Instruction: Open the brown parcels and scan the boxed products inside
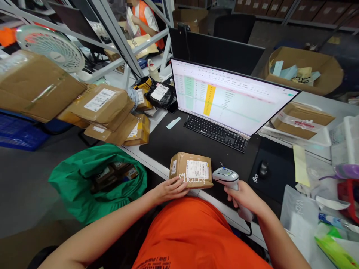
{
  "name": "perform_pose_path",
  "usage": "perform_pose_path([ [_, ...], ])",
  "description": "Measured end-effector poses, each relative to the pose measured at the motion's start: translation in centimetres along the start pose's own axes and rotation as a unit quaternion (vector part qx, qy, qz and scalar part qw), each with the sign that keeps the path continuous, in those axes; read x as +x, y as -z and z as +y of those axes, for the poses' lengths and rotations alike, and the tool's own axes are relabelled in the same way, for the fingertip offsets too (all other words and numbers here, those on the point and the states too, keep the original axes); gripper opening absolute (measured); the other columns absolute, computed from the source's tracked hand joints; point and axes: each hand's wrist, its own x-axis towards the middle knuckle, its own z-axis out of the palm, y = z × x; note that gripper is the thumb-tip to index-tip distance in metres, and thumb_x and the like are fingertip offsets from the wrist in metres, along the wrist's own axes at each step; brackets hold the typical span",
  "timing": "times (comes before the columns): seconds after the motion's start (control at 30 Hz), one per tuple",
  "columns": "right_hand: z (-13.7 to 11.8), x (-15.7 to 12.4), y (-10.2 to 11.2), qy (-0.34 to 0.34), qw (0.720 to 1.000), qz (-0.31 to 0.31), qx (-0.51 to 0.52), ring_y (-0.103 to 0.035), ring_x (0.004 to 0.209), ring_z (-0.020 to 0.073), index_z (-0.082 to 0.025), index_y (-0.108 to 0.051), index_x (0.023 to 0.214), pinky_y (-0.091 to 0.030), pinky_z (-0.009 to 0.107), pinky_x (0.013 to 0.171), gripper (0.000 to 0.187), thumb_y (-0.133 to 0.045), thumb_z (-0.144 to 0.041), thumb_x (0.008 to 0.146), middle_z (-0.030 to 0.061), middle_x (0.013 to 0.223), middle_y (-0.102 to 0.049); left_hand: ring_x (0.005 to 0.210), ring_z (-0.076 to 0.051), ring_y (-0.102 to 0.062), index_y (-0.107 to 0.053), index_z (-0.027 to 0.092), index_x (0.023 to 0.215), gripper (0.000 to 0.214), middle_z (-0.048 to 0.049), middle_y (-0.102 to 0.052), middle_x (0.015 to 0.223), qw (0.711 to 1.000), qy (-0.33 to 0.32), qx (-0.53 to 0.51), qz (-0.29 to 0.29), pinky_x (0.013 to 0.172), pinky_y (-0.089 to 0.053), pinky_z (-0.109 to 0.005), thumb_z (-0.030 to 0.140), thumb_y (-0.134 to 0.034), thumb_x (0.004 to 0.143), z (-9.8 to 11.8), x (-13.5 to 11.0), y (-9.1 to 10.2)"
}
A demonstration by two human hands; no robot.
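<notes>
A small brown cardboard box (198, 183) with white "beauty" lettering and a white label sits at the near edge of the black desk mat. My left hand (172, 188) grips its lower left corner, fingers against the front face. To the right of the box, my right hand (242, 196) is wrapped around the handle of a grey-white barcode scanner (226, 176). The scanner's head is close to the box's right side, and its cable hangs below the handle. Part of the scanner's grip is hidden behind my fingers.
A lit monitor (224, 101) with a spreadsheet stands behind a black keyboard (215, 132). Right of them is a mouse (263, 169). Several parcels (102, 102) are piled on the left, above a green sack (73, 186) holding boxes. A person in an orange vest (143, 16) works beyond the frame.
</notes>
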Motion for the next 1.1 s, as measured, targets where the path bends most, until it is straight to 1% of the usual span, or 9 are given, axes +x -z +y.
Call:
perform_pose_path([
  [0.13,5.9,1.6,3.0,-0.080,0.977,0.198,-0.010,-0.062,0.046,0.0165,-0.014,-0.052,0.117,-0.049,0.029,0.048,0.045,-0.056,-0.043,0.083,0.0030,0.075,-0.067,0.138,-0.033,-0.046,-0.053,0.033,0.141,0.076,-0.0107,-0.045,0.146,0.976,0.207,-0.037,0.054,0.117,-0.037,-0.060,0.007,-0.070,0.071,0.8,1.3,1.4],
  [0.27,14.6,2.5,5.8,-0.191,0.940,0.283,-0.016,-0.069,0.058,0.0239,-0.013,-0.060,0.120,-0.056,0.036,0.059,0.047,-0.053,-0.038,0.080,0.0119,0.085,-0.070,0.134,-0.038,-0.046,-0.054,0.023,0.134,0.080,-0.0149,-0.038,0.142,0.870,0.459,-0.129,0.128,0.111,-0.045,-0.058,0.017,-0.079,0.059,1.1,2.7,2.7],
  [0.33,18.1,2.1,5.9,-0.178,0.925,0.337,-0.006,-0.072,0.068,0.0285,-0.016,-0.060,0.127,-0.057,0.041,0.062,0.053,-0.050,-0.043,0.081,0.0150,0.094,-0.072,0.135,-0.036,-0.047,-0.053,0.023,0.132,0.077,-0.0133,-0.038,0.140,0.845,0.492,-0.157,0.141,0.111,-0.046,-0.054,0.017,-0.078,0.059,0.7,2.9,3.0],
  [0.43,20.4,1.4,5.0,-0.123,0.887,0.436,-0.084,-0.070,0.096,0.0359,-0.018,-0.054,0.139,-0.057,0.048,0.075,0.068,-0.053,-0.048,0.078,0.0194,0.117,-0.067,0.139,-0.034,-0.043,-0.052,0.026,0.133,0.080,-0.0120,-0.034,0.144,0.851,0.477,-0.179,0.125,0.114,-0.042,-0.050,0.012,-0.074,0.058,-0.5,2.5,3.4],
  [0.53,19.1,2.4,4.3,-0.057,0.792,0.566,-0.221,-0.055,0.122,0.0446,-0.006,-0.041,0.148,-0.049,0.057,0.092,0.083,-0.056,-0.049,0.078,0.0304,0.136,-0.051,0.139,-0.034,-0.044,-0.051,0.025,0.134,0.083,-0.0129,-0.035,0.146,0.871,0.443,-0.195,0.082,0.114,-0.043,-0.049,0.008,-0.073,0.056,-2.0,1.7,3.9],
  [0.63,16.0,6.1,5.0,0.047,0.740,0.588,-0.323,-0.040,0.136,0.0451,-0.002,-0.038,0.149,-0.037,0.059,0.106,0.076,-0.049,-0.042,0.086,0.0334,0.145,-0.040,0.143,-0.035,-0.040,-0.052,0.025,0.135,0.085,-0.0143,-0.035,0.152,0.908,0.377,-0.184,0.006,0.115,-0.041,-0.050,0.002,-0.070,0.055,-3.7,1.2,4.9],
  [0.8,14.0,13.4,8.1,0.024,0.723,0.648,-0.239,-0.035,0.137,0.0482,-0.013,-0.047,0.146,-0.030,0.068,0.106,0.067,-0.051,-0.045,0.088,0.0295,0.149,-0.037,0.149,-0.037,-0.031,-0.053,0.025,0.136,0.087,-0.0156,-0.035,0.159,0.949,0.302,-0.073,-0.058,0.117,-0.037,-0.059,-0.007,-0.061,0.056,-5.8,1.4,6.2],
  [0.93,14.3,15.6,8.4,0.013,0.686,0.690,-0.229,-0.026,0.142,0.0493,-0.015,-0.052,0.142,-0.021,0.074,0.107,0.060,-0.053,-0.042,0.088,0.0283,0.153,-0.034,0.151,-0.033,-0.031,-0.056,0.025,0.135,0.084,-0.0134,-0.037,0.160,0.955,0.289,-0.026,-0.061,0.117,-0.037,-0.060,-0.011,-0.049,0.059,-6.8,2.2,5.5],
  [1.1,10.2,18.0,6.2,0.169,0.766,0.528,-0.326,-0.041,0.133,0.0335,-0.005,-0.056,0.133,-0.034,0.053,0.111,0.049,-0.046,-0.027,0.091,0.0266,0.141,-0.047,0.146,-0.032,-0.041,-0.049,0.021,0.144,0.076,-0.0174,-0.042,0.157,0.938,0.335,0.087,0.029,0.115,-0.040,-0.061,-0.010,-0.039,0.075,-5.9,3.7,0.9],
])
